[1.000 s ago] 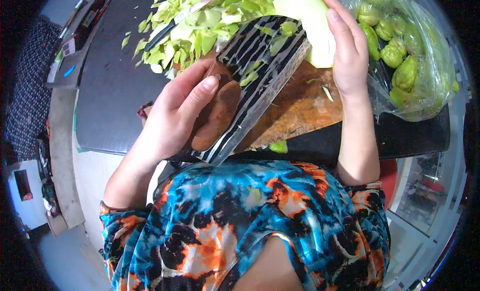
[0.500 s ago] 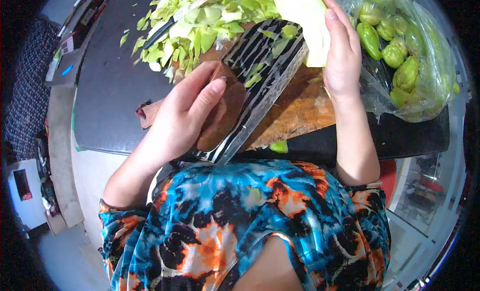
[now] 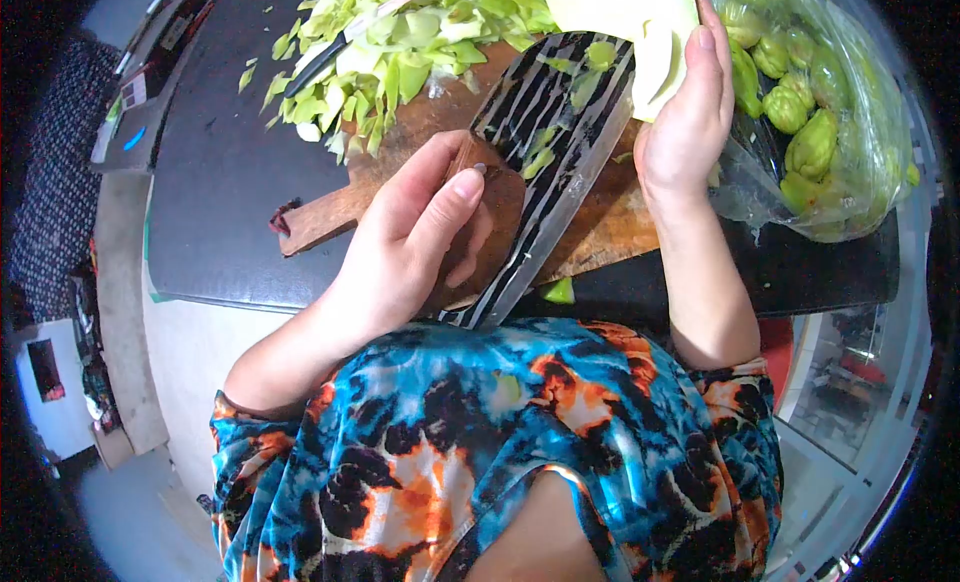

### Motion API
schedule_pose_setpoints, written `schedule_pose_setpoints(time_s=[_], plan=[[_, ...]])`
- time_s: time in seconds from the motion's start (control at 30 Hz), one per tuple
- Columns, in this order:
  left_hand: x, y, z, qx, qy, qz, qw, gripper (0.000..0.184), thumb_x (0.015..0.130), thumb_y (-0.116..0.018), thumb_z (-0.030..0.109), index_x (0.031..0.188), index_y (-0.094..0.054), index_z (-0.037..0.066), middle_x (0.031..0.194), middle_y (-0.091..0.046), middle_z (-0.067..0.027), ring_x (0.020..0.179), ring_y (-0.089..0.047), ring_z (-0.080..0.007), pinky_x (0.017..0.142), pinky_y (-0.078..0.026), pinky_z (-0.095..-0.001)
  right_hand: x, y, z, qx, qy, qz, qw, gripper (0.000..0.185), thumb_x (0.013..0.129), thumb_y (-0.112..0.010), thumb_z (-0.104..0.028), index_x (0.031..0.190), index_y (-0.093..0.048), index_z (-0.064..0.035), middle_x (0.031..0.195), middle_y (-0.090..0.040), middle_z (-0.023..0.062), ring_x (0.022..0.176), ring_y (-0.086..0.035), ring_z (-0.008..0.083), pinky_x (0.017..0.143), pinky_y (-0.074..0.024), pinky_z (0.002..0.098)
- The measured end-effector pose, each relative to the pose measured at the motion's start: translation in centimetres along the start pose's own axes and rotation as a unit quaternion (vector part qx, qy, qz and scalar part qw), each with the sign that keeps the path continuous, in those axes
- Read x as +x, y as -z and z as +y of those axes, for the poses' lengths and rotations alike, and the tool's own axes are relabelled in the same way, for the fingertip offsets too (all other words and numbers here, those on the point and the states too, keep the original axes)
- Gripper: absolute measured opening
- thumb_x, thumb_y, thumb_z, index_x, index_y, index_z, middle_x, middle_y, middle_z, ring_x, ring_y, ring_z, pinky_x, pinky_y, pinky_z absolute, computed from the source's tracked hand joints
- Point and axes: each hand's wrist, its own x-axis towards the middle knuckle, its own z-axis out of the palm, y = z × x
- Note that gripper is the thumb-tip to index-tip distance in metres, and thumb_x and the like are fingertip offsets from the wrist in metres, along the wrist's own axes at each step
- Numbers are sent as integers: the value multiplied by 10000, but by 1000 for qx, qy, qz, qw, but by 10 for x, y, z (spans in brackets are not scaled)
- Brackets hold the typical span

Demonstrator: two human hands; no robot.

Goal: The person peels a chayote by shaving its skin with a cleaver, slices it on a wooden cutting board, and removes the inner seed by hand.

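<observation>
My left hand (image 3: 415, 222) is closed around the brown, wood-coloured grip (image 3: 495, 197) of a broad knife (image 3: 525, 97) like a cleaver. Its wide face is black with white stripes, a silvery edge runs down its right side, and a few green scraps stick to it. My right hand (image 3: 690, 127) holds pale, peeled vegetable pieces (image 3: 662, 67), washed out by glare, close to the blade's upper right. Their kind is hard to make out. Beneath the knife lies a wooden cutting board (image 3: 320, 220), its handle toward the left.
A heap of pale green slices and scraps (image 3: 410, 72) covers the board's far side, a black-handled knife (image 3: 318, 67) lying on it. To the right, a clear plastic bag (image 3: 860, 182) holds several green chayotes (image 3: 810, 142). One green scrap (image 3: 560, 290) lies by the near table edge.
My left hand and the broad knife have shifted right and slightly up, uncovering more of the board's handle. My right hand has moved a little right, and the pale pieces now look more separated.
</observation>
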Motion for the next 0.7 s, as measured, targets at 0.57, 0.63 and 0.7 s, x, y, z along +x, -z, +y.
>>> schedule_pose_setpoints(time_s=[0.57,0.63,0.7], plan=[[-2,-22,-13,-19,-4,41,999,306,1014,-403,306,1182,-458,56,719,-492,-15,581,-446,-66,475,-371,-186,-5,-11,-1,-9,49,91,995,424,1009,-284,-212,1323,-407,45,1267,-505,164,1166,-487,241,999,-365,342],[-1,-21,-9,-7,0,35,999,298,1013,-401,309,1164,-464,60,710,-487,-16,574,-444,-68,471,-369,-185,-2,-7,1,1,24,80,996,426,1005,-307,-232,1308,-426,42,1237,-524,157,1148,-501,232,980,-378,337],[3,-14,-6,-9,11,17,1000,288,1011,-405,310,1146,-465,63,706,-485,-15,568,-444,-71,464,-366,-186,2,1,1,27,-24,61,997,423,997,-340,-251,1288,-448,36,1195,-548,146,1116,-523,221,950,-398,328]])
